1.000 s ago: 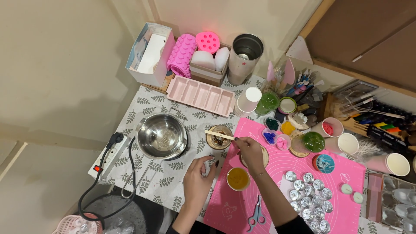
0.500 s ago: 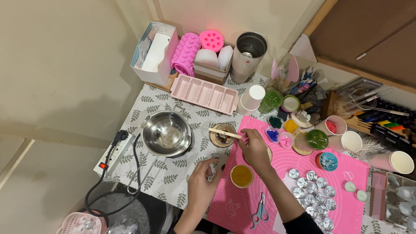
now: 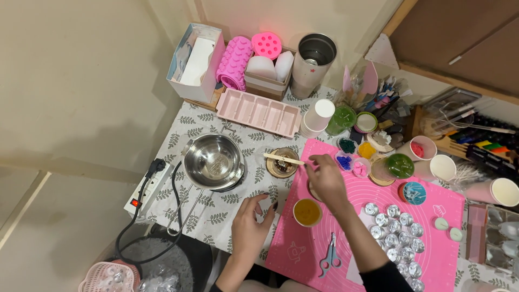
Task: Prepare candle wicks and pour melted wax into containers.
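Right hand (image 3: 326,181) pinching wooden stick (image 3: 285,158) over small cup (image 3: 281,162).
Left hand (image 3: 252,224) flat, fingers spread, empty; yellow cup (image 3: 307,212) at three o'clock, steel pot (image 3: 212,160) at eleven.

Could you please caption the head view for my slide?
Right hand holds a wooden stick over a small dish; left hand rests beside a yellow cup.

The right hand (image 3: 326,181) covers most of a round thing beneath it, so its kind cannot be told, and whether the fingers (image 3: 312,162) actually pinch the wooden stick (image 3: 285,159) is too small to judge. Both forearms run out of the bottom edge. The pink basket (image 3: 108,277) and the cluster of small metal cups (image 3: 397,238) are cut off there too. At the right edge a white cup (image 3: 505,191) and a clear tray (image 3: 503,238) are partly lost. What sits in the small dish (image 3: 281,164) under the stick is unclear.
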